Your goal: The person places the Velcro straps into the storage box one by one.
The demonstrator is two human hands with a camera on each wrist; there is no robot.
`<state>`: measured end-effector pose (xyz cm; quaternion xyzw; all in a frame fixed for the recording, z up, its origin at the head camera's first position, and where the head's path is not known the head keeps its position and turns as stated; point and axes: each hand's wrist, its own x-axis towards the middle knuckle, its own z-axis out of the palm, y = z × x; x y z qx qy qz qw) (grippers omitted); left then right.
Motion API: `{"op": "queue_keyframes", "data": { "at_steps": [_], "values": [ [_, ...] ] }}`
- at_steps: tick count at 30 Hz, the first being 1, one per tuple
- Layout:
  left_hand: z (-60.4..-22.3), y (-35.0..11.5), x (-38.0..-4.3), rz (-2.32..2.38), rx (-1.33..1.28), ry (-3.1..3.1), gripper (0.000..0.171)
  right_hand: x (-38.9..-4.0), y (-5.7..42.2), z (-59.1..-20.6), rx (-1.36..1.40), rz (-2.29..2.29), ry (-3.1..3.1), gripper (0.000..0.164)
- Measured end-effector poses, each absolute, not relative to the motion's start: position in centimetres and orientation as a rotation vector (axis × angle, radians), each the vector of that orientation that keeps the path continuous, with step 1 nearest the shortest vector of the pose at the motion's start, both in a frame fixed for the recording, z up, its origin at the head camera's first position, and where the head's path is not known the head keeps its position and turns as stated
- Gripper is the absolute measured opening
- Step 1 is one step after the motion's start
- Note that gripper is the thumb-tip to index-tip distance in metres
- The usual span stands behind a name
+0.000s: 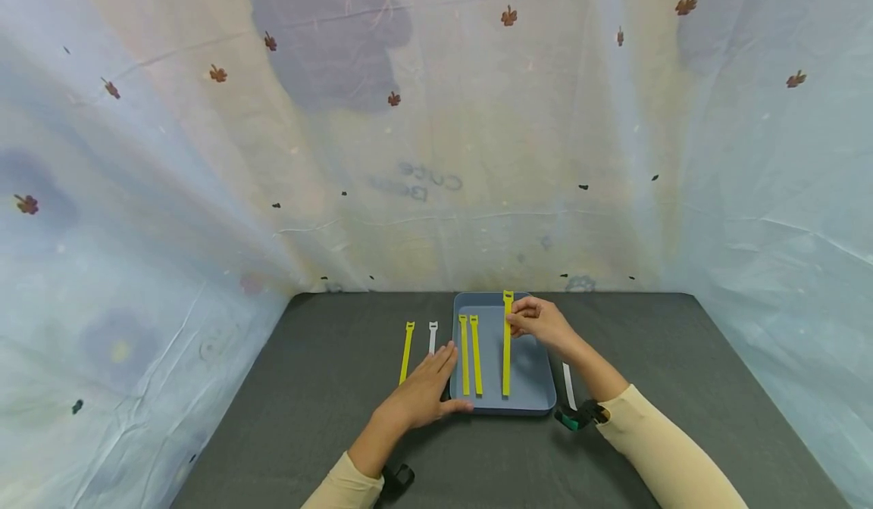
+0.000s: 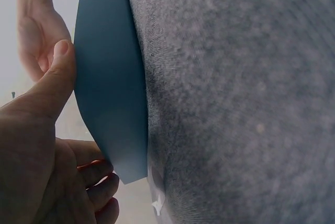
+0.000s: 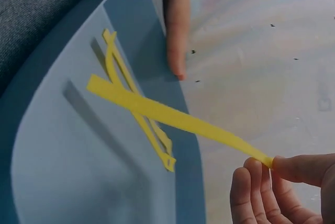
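A shallow blue-grey tray (image 1: 502, 405) stands on the dark table, with two yellow cable ties (image 1: 477, 365) lying side by side in its left part. My left hand (image 1: 424, 388) rests against the tray's left side, fingers nearly straight along the wall and thumb at the front left corner. Between thumb and fingertips, my right hand (image 1: 539, 323) pinches a third yellow cable tie (image 3: 152, 110) near its slotted head. This strap hangs over the tray floor, its tail towards the front; its shadow shows apart from it in the right wrist view.
Left of the tray lie another yellow cable tie (image 1: 407, 346) and a white one (image 1: 433, 333), partly hidden by my left hand. A white strip (image 1: 569, 386) lies right of the tray, beside my right wrist. A printed plastic sheet (image 1: 436, 145) hangs behind the table (image 1: 327, 388).
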<state>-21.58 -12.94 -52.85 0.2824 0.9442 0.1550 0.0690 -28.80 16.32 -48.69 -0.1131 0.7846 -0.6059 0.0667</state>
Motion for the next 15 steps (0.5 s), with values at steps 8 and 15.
{"op": "queue_keyframes", "data": {
  "at_steps": [8, 15],
  "values": [
    [-52.9, -12.9, -21.6, 0.457, 0.846, 2.838, 0.109, -30.1, 15.1, -50.2, -0.275, -1.775, 2.326, 0.019],
    [-52.9, -12.9, -21.6, 0.448, 0.844, 2.844, 0.110, -30.5, 14.2, -50.3, -0.258, -1.749, 2.320, 0.021]
  ]
}}
